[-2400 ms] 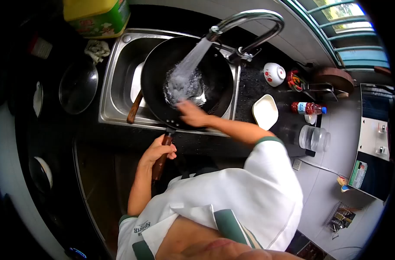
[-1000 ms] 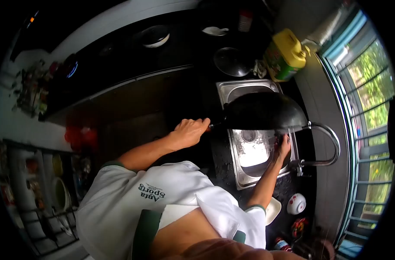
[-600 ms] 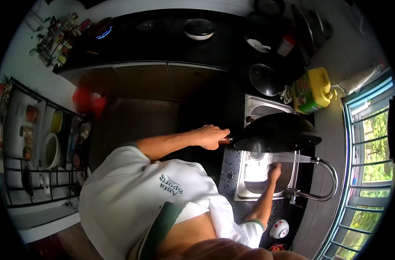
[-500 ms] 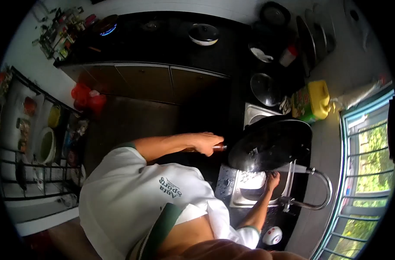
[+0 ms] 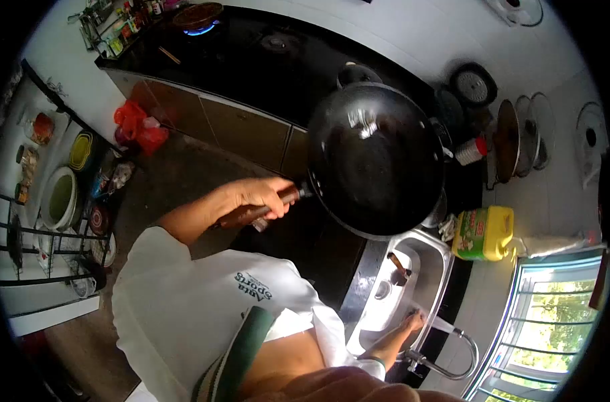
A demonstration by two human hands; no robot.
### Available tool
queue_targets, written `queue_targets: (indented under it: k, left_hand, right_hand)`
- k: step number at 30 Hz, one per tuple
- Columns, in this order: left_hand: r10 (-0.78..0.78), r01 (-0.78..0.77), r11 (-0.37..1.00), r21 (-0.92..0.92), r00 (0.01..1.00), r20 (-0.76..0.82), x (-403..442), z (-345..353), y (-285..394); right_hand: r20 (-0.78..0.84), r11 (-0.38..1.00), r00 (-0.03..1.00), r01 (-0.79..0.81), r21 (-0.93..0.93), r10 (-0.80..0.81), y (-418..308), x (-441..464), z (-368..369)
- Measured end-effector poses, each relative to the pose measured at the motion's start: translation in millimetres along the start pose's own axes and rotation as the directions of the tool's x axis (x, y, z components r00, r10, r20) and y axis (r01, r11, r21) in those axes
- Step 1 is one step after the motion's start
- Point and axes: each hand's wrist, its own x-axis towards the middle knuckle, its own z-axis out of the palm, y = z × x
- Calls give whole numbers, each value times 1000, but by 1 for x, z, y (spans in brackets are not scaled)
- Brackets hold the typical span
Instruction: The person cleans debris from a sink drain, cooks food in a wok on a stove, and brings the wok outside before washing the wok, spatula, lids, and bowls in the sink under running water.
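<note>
My left hand is closed around the wooden handle of a large dark wok. The wok hangs tilted above the counter edge beside the sink, its wet, shiny inside facing me. My right hand is over the steel sink, fingers curled at the tip of the faucet spout. A brush-like tool with a wooden handle lies inside the sink near the drain.
A pan sits over a blue flame at the far left of the black counter, near chopsticks. A yellow jug stands beside the sink. Lids line the wall. Red bags lie on the floor. A shelf rack is at left.
My left hand has lifted the wok away from over the sink, up and to the left, turning its inside toward me. The sink and the brush-like tool are now uncovered. The camera view has shifted.
</note>
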Motion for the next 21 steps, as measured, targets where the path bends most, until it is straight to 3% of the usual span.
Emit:
queue_targets:
  k: [1,3,4,6,9,14,16,18,19,20,21]
  left_hand:
    - [42,-45,997,-57,997,-58,-2,-18,13]
    - [77,-86,995,-49,983,-167,-5,-63,39]
    - [108,-114,993,-22,977,-182,-6,-86,55]
    - [176,-169,984,48,955,-237,-5,-133,79]
    - [187,-210,977,-27,914,-359,4,-196,106]
    - [213,-300,945,-131,867,-450,24,-275,133]
    - [228,-311,945,-102,849,-478,32,-297,137]
    - [267,-374,923,-94,795,-545,33,-289,148]
    - [257,-376,926,-44,710,-655,36,-284,145]
    - [265,-350,937,5,701,-663,34,-275,153]
    - [270,-326,945,9,768,-580,36,-300,147]
  right_hand:
    - [65,998,996,-63,22,61,-23,-26,8]
    - [-85,982,979,-186,-18,184,-34,-39,25]
    - [-84,985,982,-172,-18,170,-37,-44,28]
    - [-13,915,943,-319,247,332,-38,-58,39]
    - [127,850,900,-435,298,416,-40,-80,45]
    - [130,820,892,-449,355,432,-40,-109,49]
    - [146,676,878,-448,585,456,-27,-101,49]
    - [219,641,907,-410,648,360,-34,-113,40]
    - [246,636,907,-415,650,341,-40,-119,32]
    - [257,627,910,-410,662,324,-46,-126,27]
    - [135,738,934,-344,581,330,-45,-134,25]
